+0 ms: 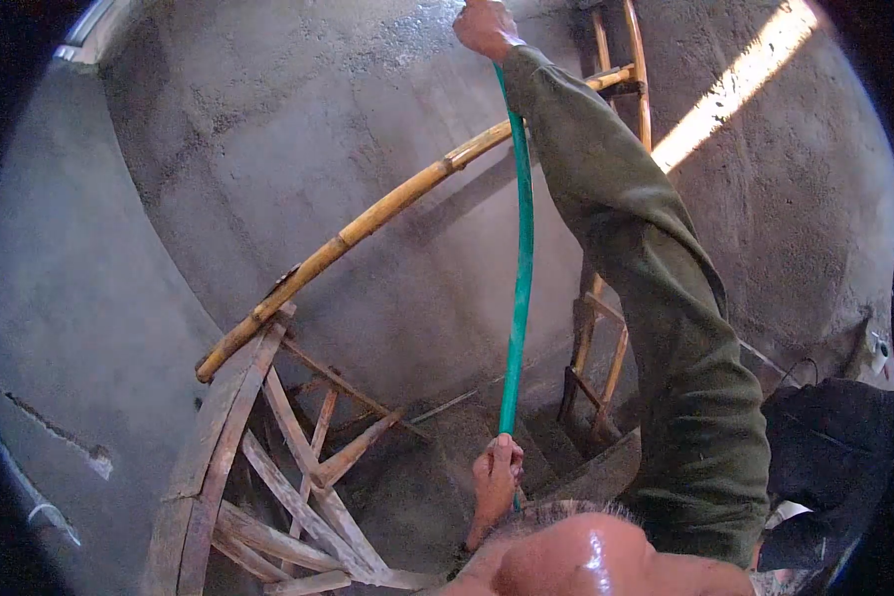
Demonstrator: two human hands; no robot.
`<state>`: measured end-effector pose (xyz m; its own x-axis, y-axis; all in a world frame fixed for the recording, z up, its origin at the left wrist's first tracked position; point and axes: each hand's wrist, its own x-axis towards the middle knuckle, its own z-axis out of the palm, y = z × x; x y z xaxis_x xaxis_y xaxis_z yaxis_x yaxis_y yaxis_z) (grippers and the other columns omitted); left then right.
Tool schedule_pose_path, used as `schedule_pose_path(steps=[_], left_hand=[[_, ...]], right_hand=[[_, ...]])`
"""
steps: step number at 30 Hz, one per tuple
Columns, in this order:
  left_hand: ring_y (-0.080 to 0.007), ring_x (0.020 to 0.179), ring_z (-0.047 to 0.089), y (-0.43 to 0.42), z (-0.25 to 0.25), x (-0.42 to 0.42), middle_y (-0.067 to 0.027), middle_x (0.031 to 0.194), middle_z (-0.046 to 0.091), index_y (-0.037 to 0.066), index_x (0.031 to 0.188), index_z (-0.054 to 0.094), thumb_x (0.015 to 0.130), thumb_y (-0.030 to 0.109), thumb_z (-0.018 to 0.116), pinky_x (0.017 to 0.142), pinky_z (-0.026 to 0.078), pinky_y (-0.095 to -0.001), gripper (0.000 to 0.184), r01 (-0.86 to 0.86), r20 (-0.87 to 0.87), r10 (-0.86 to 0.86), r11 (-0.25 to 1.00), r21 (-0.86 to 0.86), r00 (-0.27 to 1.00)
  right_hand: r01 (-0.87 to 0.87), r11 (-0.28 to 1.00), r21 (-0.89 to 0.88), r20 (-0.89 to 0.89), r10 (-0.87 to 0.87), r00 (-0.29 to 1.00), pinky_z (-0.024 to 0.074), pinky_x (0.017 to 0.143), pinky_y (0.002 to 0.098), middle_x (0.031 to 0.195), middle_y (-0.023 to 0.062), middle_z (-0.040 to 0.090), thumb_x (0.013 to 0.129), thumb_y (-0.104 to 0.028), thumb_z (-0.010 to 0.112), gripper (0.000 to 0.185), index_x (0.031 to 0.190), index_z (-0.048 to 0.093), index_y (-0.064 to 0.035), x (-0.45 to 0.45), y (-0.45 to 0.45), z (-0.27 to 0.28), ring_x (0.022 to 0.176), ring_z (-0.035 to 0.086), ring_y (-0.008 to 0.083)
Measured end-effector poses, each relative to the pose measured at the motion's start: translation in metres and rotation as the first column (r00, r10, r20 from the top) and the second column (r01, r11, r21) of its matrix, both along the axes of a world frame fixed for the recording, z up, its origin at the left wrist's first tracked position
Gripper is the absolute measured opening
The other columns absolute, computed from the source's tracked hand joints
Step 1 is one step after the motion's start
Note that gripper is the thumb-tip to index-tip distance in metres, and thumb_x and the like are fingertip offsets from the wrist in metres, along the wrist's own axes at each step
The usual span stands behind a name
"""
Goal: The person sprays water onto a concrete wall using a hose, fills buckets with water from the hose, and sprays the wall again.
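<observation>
So the green hose (522, 248) runs roughly upright between my two hands. My right hand (487, 30) is up top near the wall (298, 119), fingers curled round the hose; my left hand (497, 475) is down low, pinching it with the thumb on top. Behind it there's a bamboo pole (377, 214) slanting across, its lower end at a wooden frame (233, 447).

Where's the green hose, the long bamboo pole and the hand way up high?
Green hose (524, 248): head view, on its middle stretch.
Bamboo pole (397, 202): head view, partway along its length.
Right hand (488, 30): head view, on the back of the hand.
</observation>
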<state>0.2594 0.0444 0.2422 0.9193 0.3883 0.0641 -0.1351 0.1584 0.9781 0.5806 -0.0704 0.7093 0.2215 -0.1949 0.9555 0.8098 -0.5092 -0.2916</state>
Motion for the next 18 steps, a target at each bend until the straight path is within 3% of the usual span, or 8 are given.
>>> schedule_pose_path(steps=[3,7,10,12,13,15,18], left_hand=[[-0.0043,0.049,0.036,-0.001,0.004,-0.003,0.0036,0.056,0.042,0.009,0.072,0.054,0.089,0.042,0.048,0.044,0.028,-0.0206,0.038,-0.022,-0.014,0.023,0.998,0.058,1.000],[-0.0044,0.049,0.037,0.001,-0.001,0.000,0.0035,0.056,0.042,0.009,0.072,0.054,0.089,0.042,0.049,0.044,0.028,-0.0208,0.038,-0.012,-0.028,0.012,1.000,0.023,1.000],[-0.0044,0.049,0.037,-0.001,0.000,0.001,0.0034,0.056,0.043,0.008,0.072,0.054,0.089,0.042,0.048,0.044,0.028,-0.0208,0.038,0.000,0.004,0.000,0.999,0.033,1.000],[-0.0045,0.048,0.037,0.000,-0.001,0.002,0.0033,0.056,0.042,0.008,0.072,0.053,0.090,0.041,0.048,0.043,0.028,-0.0210,0.038,0.026,0.002,-0.026,1.000,-0.003,1.000],[-0.0045,0.048,0.037,0.000,-0.001,0.001,0.0033,0.056,0.042,0.008,0.072,0.053,0.090,0.041,0.048,0.043,0.028,-0.0210,0.038,0.026,0.000,-0.026,1.000,-0.003,1.000],[-0.0047,0.047,0.036,-0.001,0.000,0.000,0.0031,0.056,0.042,0.008,0.073,0.053,0.090,0.040,0.048,0.042,0.028,-0.0213,0.037,0.018,-0.003,-0.019,1.000,-0.017,1.000],[-0.0045,0.047,0.036,0.000,-0.003,0.000,0.0031,0.056,0.042,0.008,0.073,0.053,0.090,0.040,0.047,0.042,0.028,-0.0213,0.037,0.006,-0.002,-0.006,1.000,0.003,1.000]], right_hand=[[-0.011,0.998,-0.061,0.006,0.011,1.000,0.0451,0.068,0.0514,0.083,0.0267,0.060,0.077,-0.011,0.044,0.038,0.114,0.038,-0.0039,-0.002,-0.004,-0.006,0.081,0.058,0.0437],[0.009,1.000,-0.017,0.090,-0.008,0.996,0.0443,0.070,0.0524,0.084,0.0272,0.059,0.078,-0.011,0.043,0.038,0.115,0.038,-0.0053,0.001,0.005,-0.002,0.081,0.057,0.0443],[-0.067,0.998,0.012,-0.018,0.067,0.998,0.0438,0.071,0.0530,0.088,0.0283,0.058,0.078,-0.010,0.042,0.037,0.115,0.040,-0.0073,-0.014,0.006,0.000,0.084,0.057,0.0446],[-0.051,0.999,0.018,0.191,0.047,0.981,0.0439,0.072,0.0531,0.091,0.0286,0.058,0.078,-0.010,0.042,0.037,0.115,0.040,-0.0088,-0.006,0.009,0.002,0.087,0.056,0.0447],[-0.051,0.999,0.018,0.189,0.047,0.981,0.0439,0.072,0.0531,0.091,0.0286,0.058,0.078,-0.010,0.042,0.037,0.115,0.040,-0.0088,-0.001,0.008,0.003,0.087,0.056,0.0447],[-0.063,0.998,-0.008,-0.040,0.062,0.997,0.0441,0.072,0.0529,0.091,0.0278,0.058,0.076,-0.009,0.045,0.038,0.113,0.040,-0.0084,-0.007,0.004,0.004,0.088,0.056,0.0444],[-0.037,0.999,0.011,-0.025,0.038,0.999,0.0443,0.071,0.0527,0.088,0.0273,0.058,0.074,-0.009,0.048,0.038,0.112,0.039,-0.0079,0.000,0.004,-0.004,0.086,0.056,0.0448]])
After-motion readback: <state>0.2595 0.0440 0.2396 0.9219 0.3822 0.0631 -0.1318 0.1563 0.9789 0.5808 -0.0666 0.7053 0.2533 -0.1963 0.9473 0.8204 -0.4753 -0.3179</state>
